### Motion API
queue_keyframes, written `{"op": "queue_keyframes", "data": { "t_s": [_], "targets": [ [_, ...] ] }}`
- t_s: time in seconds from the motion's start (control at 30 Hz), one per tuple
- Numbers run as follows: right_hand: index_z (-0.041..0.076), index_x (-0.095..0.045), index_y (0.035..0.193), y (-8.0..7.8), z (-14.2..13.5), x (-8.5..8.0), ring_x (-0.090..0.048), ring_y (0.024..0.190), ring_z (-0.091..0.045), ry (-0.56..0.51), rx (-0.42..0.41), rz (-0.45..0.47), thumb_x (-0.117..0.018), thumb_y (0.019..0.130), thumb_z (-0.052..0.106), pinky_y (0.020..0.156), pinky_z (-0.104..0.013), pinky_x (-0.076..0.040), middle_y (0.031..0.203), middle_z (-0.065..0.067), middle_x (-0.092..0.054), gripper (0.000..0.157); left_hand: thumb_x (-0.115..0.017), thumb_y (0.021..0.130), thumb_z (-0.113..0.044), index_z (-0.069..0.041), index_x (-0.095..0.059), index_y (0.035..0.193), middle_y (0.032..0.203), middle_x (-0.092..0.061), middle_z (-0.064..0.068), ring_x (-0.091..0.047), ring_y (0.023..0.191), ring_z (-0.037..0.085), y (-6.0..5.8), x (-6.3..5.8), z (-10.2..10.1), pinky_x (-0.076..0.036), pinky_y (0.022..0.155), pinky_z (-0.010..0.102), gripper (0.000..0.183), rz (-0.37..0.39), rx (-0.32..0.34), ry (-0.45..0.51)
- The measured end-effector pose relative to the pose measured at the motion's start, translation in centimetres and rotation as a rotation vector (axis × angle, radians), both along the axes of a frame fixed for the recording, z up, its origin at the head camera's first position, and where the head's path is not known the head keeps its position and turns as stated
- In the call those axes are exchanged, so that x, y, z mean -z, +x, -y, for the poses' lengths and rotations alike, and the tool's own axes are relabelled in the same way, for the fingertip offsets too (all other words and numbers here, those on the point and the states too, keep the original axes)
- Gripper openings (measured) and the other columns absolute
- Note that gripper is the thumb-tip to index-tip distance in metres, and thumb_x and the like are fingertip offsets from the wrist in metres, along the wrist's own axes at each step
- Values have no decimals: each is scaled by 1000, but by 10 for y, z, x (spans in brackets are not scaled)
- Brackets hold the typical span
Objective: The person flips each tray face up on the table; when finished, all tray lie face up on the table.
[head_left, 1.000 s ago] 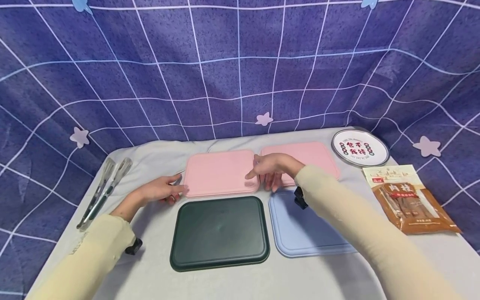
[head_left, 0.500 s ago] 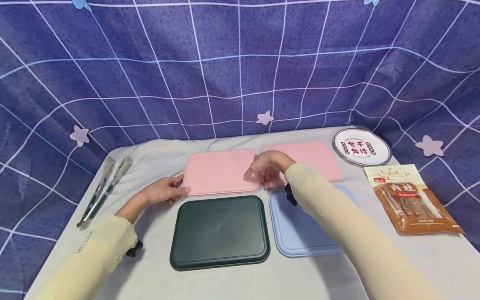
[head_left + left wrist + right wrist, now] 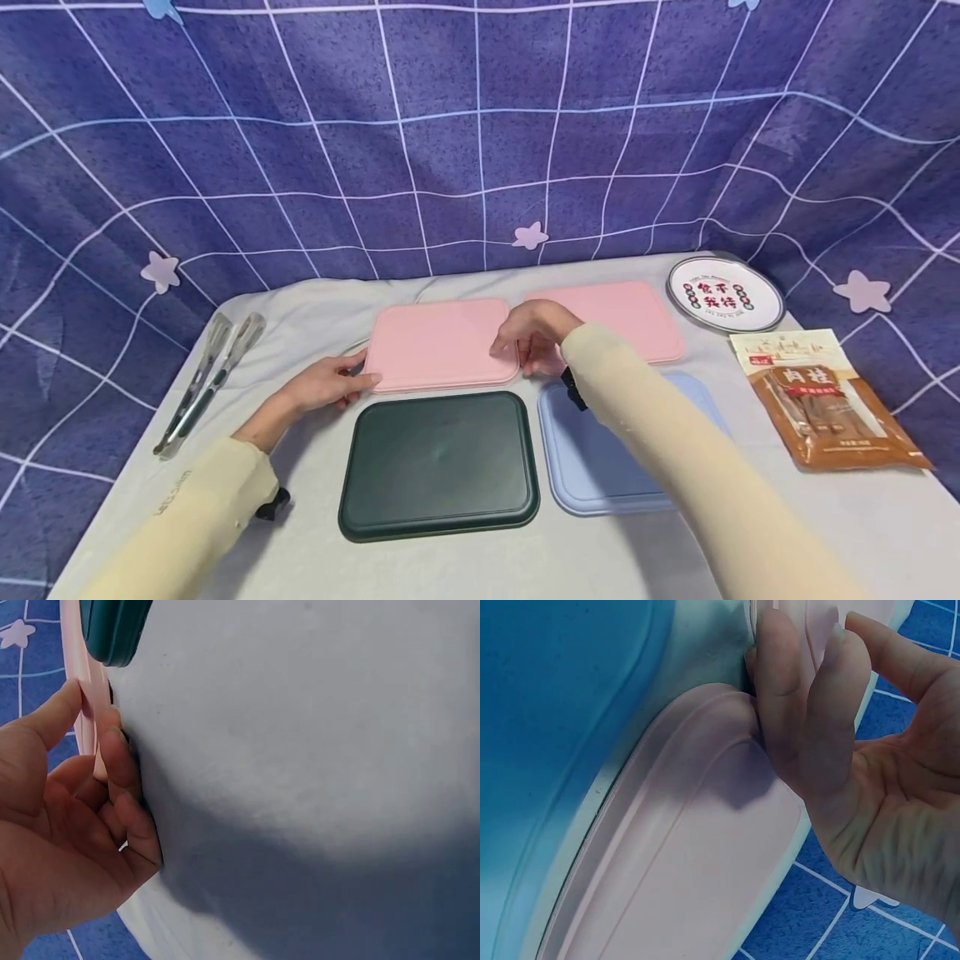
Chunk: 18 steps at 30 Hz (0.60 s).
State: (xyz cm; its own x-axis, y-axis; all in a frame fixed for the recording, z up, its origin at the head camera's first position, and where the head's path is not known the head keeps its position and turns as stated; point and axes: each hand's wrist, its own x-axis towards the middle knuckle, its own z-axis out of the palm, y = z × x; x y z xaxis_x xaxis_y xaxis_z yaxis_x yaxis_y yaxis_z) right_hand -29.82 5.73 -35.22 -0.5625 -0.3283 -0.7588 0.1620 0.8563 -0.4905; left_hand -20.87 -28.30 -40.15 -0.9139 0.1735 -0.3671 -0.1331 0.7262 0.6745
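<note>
the left hand (image 3: 324, 385) and right hand (image 3: 538, 320) pinch the two ends of the left pink lid (image 3: 441, 346), just behind the dark green lid (image 3: 439, 467).

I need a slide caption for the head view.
Left hand and right hand hold opposite ends of one pink panel, behind a dark green panel.

Pink board (image 3: 435, 342), pinched at both ends
Rectangular with rounded corners and a grooved rim, it sits roughly level just behind the dark green board (image 3: 441, 467), left short edge in the left hand (image 3: 327, 383), right in the right hand (image 3: 536, 329)
</note>
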Motion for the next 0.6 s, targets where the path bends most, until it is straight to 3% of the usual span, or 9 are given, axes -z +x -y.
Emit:
{"op": "queue_keyframes", "data": {
  "t_s": [0.27, 0.6],
  "targets": [
    [-9, -62, 108, 0, 1, 4, -60, 50, -11, -20, 30, -3, -60, 97, 27, 57, -21, -53, 84, -17, -68, 38, -66, 95, -46, -8, -25, 159, 82, -65, 6, -60, 74, 15, 0, 1, 4, -52, 70, 28, 85, 20, -23, 27],
    [-9, -60, 107, 3, 0, 6, -61, 50, -13, -73, 35, -32, -57, 98, 20, 52, -21, -52, 80, -19, -67, 31, -66, 97, -35, -1, -22, 158, 83, -71, 6, -65, 73, 16, 1, -2, 5, -54, 72, 31, 82, -13, -17, 113]
  ]
}}
